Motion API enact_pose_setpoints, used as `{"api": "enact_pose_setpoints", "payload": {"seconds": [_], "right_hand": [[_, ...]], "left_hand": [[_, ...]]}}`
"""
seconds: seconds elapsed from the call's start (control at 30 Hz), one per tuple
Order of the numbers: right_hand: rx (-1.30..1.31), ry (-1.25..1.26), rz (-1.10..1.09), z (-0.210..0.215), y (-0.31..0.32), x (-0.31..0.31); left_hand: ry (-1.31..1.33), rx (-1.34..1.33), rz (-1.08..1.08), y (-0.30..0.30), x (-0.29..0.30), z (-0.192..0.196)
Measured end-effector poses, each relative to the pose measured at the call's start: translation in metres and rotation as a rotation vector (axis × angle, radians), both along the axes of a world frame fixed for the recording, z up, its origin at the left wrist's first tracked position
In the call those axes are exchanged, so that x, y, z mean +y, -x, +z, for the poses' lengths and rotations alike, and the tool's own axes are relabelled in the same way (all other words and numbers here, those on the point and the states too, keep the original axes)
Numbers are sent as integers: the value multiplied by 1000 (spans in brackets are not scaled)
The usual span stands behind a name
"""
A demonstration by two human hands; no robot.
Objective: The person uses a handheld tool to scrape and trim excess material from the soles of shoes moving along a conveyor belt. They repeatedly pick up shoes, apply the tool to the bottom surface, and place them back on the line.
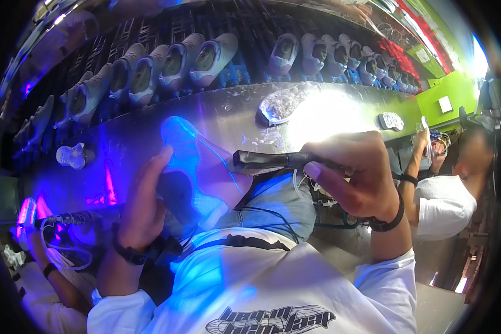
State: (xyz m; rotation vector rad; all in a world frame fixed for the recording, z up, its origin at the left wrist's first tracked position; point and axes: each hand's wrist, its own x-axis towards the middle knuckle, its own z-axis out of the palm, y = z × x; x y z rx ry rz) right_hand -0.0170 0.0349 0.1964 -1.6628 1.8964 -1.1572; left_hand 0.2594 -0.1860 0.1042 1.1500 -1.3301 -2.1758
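Shoe [192,167] apparently in left grip [145,206].

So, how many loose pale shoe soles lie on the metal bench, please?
3 pale shoe soles on the metal bench: far left, centre beside the glare, far right. Glare may hide others.

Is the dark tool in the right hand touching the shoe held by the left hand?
Touching. In the head view the dark tool tip meets the shoe side, no gap visible.

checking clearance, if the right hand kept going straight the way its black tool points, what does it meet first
Most likely the shoe held by the left hand: the right hand aims the black tool leftward, its tip at the upper, though depth is unclear.
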Motion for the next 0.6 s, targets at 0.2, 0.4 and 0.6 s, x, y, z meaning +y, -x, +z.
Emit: {"api": "enact_pose_setpoints", "payload": {"seconds": [0.2, 0.4, 0.6], "right_hand": [[78, 76, 43, 1, 2, -5], [146, 243, 56, -11, 5, -14], [127, 268, 42, -25, 5, -18]], "left_hand": [[-212, 2, -3, 6, 1, 18], [-170, 46, -100, -11, 10, 10], [-490, -17, -114, -13, 17, 16]]}}
